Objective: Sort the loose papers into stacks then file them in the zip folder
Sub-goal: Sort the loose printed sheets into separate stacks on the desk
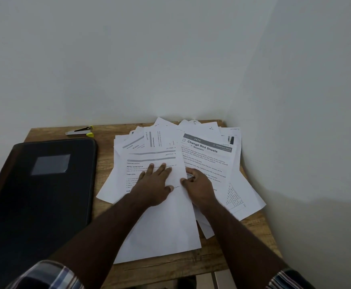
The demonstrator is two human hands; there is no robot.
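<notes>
While the papers (pixel 176 163) lie fanned over the tabletop (pixel 191 265) by the wall corner, the left hand (pixel 154 183) presses flat on them, fingers straight, and the right hand (pixel 198 184) pinches a sheet's edge. The black zip folder (pixel 38 188) lies closed at left, a stapler (pixel 80 131) behind it.
</notes>
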